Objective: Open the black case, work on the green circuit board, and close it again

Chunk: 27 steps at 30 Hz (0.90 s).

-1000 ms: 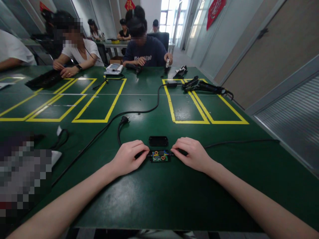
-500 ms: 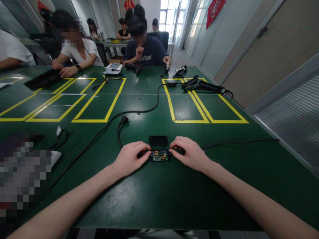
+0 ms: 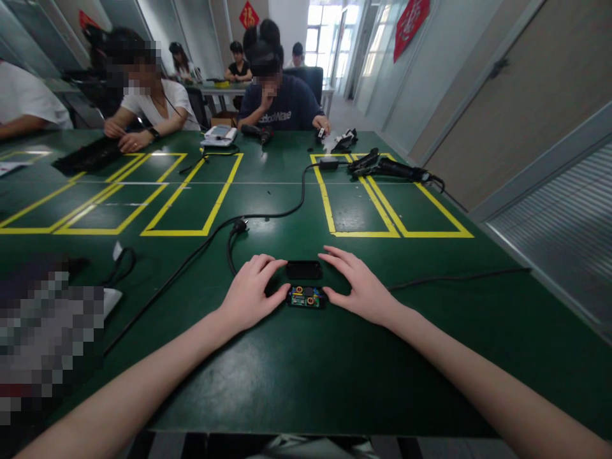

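An opened black adapter base with a green circuit board (image 3: pixel 306 297) lies on the green table (image 3: pixel 296 382) between my hands. Just beyond it lies a black cover (image 3: pixel 304 269). My left hand (image 3: pixel 251 292) rests left of both, fingers stretched out toward the cover's left end, thumb by the board. My right hand (image 3: pixel 356 284) rests on the right, fingers spread flat toward the cover, thumb at the board's right end. Neither hand grips anything. A black cable (image 3: pixel 459 278) runs right from under my right hand.
A black cord with a plug (image 3: pixel 238 225) curves across the table. Yellow tape rectangles (image 3: pixel 363 210) mark the far surface, and black tools (image 3: pixel 387 167) lie on them. Several people sit at the far side. A black tray (image 3: pixel 86 154) lies at the far left.
Both hands have let go of the board's ends, opened, and slid forward toward the black cover. The head view tipped up slightly.
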Tool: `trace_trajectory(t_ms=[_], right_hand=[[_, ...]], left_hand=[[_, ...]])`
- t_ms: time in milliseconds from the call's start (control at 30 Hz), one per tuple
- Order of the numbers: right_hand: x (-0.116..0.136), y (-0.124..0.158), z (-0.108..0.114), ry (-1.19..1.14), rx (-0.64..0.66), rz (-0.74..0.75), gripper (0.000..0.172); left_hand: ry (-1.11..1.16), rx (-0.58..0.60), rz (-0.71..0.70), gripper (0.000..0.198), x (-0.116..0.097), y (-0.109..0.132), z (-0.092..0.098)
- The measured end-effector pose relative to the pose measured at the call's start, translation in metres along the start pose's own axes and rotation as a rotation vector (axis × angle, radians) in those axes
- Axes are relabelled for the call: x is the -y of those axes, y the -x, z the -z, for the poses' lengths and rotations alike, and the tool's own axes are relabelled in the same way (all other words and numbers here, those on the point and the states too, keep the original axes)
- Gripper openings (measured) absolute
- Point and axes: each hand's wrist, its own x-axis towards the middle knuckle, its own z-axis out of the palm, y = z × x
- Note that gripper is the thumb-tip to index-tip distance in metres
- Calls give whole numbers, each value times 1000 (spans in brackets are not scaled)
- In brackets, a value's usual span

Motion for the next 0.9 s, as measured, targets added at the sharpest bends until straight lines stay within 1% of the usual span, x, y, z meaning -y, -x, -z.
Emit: trace_trajectory(t_ms=[33,67,133,233,367,433,533,633,767,900], right_hand=[[-1,0,-2,15,14,6,62],[-1,0,-3,30,28,19,59],[-1,0,-4,49,43,61,47],[3,-2,-1,28,38,125,29],[6,-3,5,-42,15,141,19],[6,-2,5,-79,-5,132,17],[8,0,4,-136,-20,119,18],[10,1,1,-171,-40,118,19],[10,0,-2,-197,-87,132,20],[10,-1,-2,-227,-90,131,22]], left_hand=[[-16,4,-9,42,1,0,0],[-25,17,-18,44,2,-1,0],[-14,52,-38,43,3,-2,1],[49,81,-62,30,0,-2,3],[143,45,-82,20,-5,0,4],[181,19,-76,18,-6,0,4],[223,-7,-63,16,-6,2,3],[224,-30,-58,15,-5,2,2],[210,-30,-48,15,-4,2,1],[218,-24,-56,15,-3,2,0]])
